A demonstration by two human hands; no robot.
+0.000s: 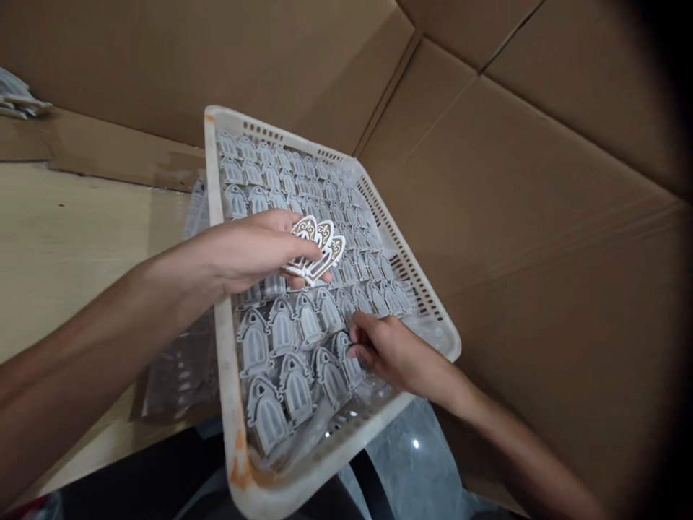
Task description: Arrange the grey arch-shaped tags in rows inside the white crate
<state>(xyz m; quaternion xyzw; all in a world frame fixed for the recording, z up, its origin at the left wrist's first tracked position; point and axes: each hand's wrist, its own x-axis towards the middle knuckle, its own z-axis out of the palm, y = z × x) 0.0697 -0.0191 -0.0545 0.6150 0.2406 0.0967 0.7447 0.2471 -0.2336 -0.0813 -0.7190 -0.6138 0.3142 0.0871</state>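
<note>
My left hand (265,249) is closed on a fanned stack of several small arched window-shaped pieces (331,254), white-edged with gold-brown scrollwork. It holds them above the middle of a white plastic basket (217,289). Inside the basket, rows of similar arched pieces (308,318) stand closely lined up, their pale grey sides facing me. Lower and to the right, my right hand (384,347) has its fingers curled in a pinch at the edge of an arched piece (346,359) at the end of the nearest row. Its fingertips are partly hidden.
Brown cardboard walls (530,202) rise behind and right of the basket. Clear plastic film (319,433) lines the basket, and more plastic bags (184,368) lie to its left on a pale tabletop (92,253). More pieces (22,97) are piled at the far left.
</note>
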